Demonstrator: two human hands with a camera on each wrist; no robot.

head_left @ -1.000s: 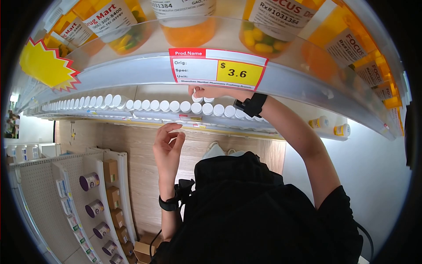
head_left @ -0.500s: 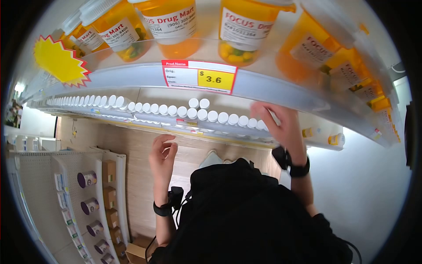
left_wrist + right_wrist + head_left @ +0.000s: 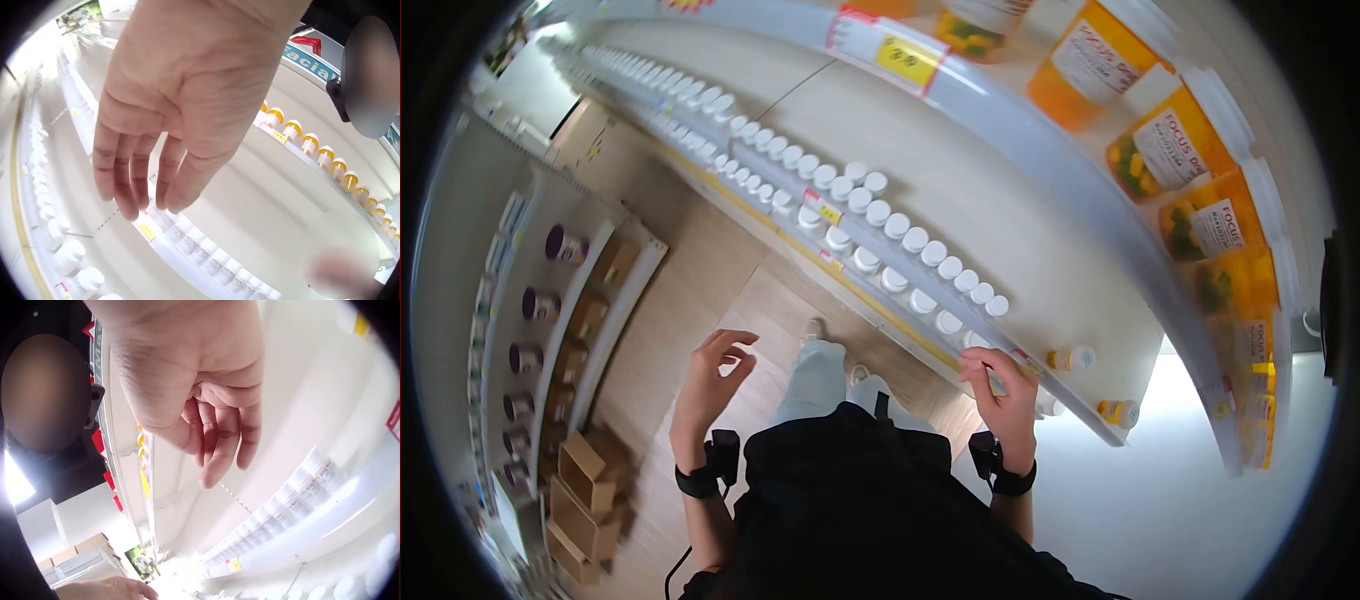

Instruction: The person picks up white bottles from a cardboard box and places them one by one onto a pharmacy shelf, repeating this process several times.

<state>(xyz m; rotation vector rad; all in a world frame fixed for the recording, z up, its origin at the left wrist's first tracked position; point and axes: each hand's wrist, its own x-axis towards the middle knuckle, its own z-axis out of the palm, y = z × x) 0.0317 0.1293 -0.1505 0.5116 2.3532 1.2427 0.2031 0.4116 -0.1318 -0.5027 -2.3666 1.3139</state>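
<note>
My left hand (image 3: pixel 708 385) hangs in front of the shelves, over the floor, with loosely curled fingers and nothing in them. The right hand (image 3: pixel 1006 400) is also free of any object, its fingers relaxed, near the right end of the shelf with the white-capped bottles. A row of white bottles (image 3: pixel 915 239) lines that shelf's front edge. Behind the row stand two more white bottles (image 3: pixel 875 183), side by side. In the left wrist view, the left palm (image 3: pixel 181 94) shows with its fingers pointing down. The right wrist view shows the right palm (image 3: pixel 200 369) likewise.
Amber pill bottles (image 3: pixel 1170 150) stand on the upper shelf, behind its curved front edge (image 3: pixel 1040 120). A lower shelf carries more white bottles (image 3: pixel 866 260). Two yellow-labelled bottles (image 3: pixel 1118 413) lie at the right end. Cardboard boxes (image 3: pixel 585 500) sit on the floor to the left.
My right hand has left the two bottles behind the row and drawn back to the right, down toward my body. The left stays loosely curled. The head view has turned and tilted.
</note>
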